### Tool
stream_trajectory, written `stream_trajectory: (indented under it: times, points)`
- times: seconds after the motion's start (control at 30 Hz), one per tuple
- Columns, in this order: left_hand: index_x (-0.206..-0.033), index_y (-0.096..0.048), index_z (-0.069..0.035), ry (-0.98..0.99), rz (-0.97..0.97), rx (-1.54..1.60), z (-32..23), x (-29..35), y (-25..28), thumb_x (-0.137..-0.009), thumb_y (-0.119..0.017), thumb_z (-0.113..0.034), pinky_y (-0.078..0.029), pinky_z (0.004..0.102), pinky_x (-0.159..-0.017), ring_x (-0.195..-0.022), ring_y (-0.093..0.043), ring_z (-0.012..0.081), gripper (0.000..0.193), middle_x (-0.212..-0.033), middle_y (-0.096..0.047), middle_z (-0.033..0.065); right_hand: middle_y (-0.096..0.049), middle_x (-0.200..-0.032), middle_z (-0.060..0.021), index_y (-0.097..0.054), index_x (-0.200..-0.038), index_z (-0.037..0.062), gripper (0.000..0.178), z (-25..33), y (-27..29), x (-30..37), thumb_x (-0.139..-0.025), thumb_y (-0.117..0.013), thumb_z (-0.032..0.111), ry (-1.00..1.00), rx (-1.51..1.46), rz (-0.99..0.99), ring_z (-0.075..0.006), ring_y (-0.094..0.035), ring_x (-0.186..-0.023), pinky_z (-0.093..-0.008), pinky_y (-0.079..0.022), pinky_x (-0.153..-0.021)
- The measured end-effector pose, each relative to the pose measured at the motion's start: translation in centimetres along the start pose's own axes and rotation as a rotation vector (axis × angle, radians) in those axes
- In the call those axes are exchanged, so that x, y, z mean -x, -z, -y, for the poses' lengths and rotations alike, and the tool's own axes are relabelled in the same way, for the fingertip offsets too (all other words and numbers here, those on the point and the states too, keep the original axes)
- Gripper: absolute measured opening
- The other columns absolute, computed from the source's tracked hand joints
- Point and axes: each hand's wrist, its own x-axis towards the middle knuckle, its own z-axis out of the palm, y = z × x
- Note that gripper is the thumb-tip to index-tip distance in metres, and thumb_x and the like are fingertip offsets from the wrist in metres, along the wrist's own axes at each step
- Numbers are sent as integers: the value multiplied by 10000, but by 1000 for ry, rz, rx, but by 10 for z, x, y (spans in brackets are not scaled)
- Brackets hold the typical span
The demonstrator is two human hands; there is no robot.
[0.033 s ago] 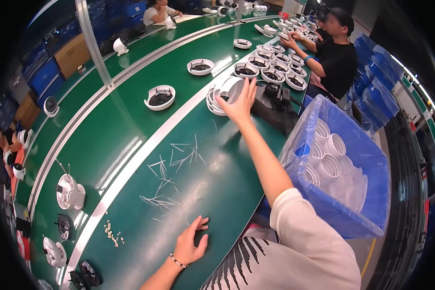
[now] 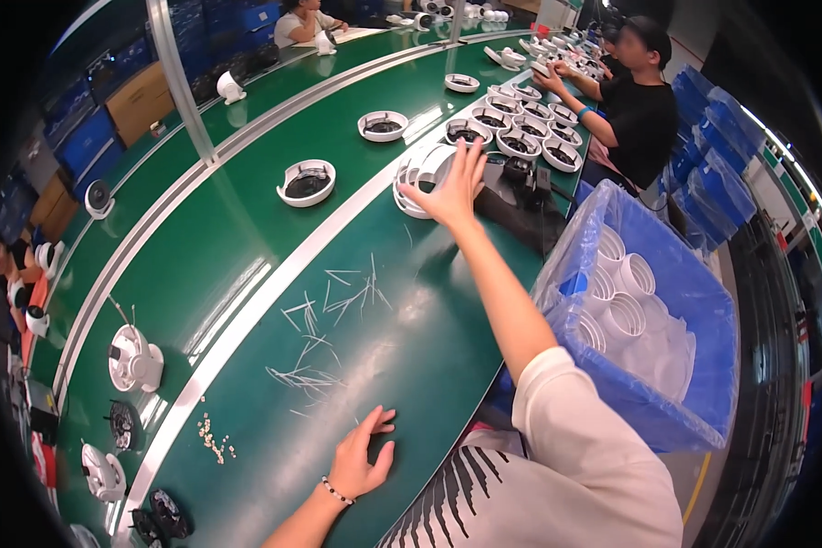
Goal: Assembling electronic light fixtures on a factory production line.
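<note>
The right hand (image 2: 449,190), fingers spread open, lies outstretched on the white ring-shaped housings (image 2: 417,173) stacked at the far edge of the green desk (image 2: 411,347), unchanged from the preceding frame, while the left hand (image 2: 361,457) rests flat, open and empty.

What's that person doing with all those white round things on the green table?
The person's right hand is stretched out onto a stack of white ring-shaped shells on the green workbench. The left hand lies flat on the bench. A blue bin of white parts stands beside them, and a co-worker handles more shells further along.
</note>
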Motion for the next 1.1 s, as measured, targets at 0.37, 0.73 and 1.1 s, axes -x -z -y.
stream_trajectory:
  times: [0.37, 0.73, 1.1]
  points:
    - [-1210, -356, 6, 18, 15, 7, 6, 8, 2, -709, -563, -20, -461, 309, -766, -877, -593, 212, 543, -1080, -553, 121, -284, -1310, -142, -449, -1137, 117, 728, 18, -48, -49, -500, -684, 380, 273, 609, 494, -378, -312, -1149, -675, -145, -898]
    - [-1215, -370, -20, -44, -17, 124, 10, 8, 5, -749, -524, -53, -457, 327, -754, -889, -568, 234, 492, -1077, -542, 114, -363, -1276, -154, -415, -1205, 94, 776, -8, -66, -87, -514, -692, 315, 513, 684, 817, -358, -381, -1135, -416, -333, -941]
    - [-975, -530, -64, 898, -677, -1484, 115, 57, 280, -683, -550, -167, -373, 476, -832, -1109, -393, 239, 310, -1140, -448, 110, -193, -1383, -57, -236, -1317, 141, 848, 77, 45, -98, -601, -683, 214, 928, 569, 162, -311, -140, -1278, -574, -117, -972]
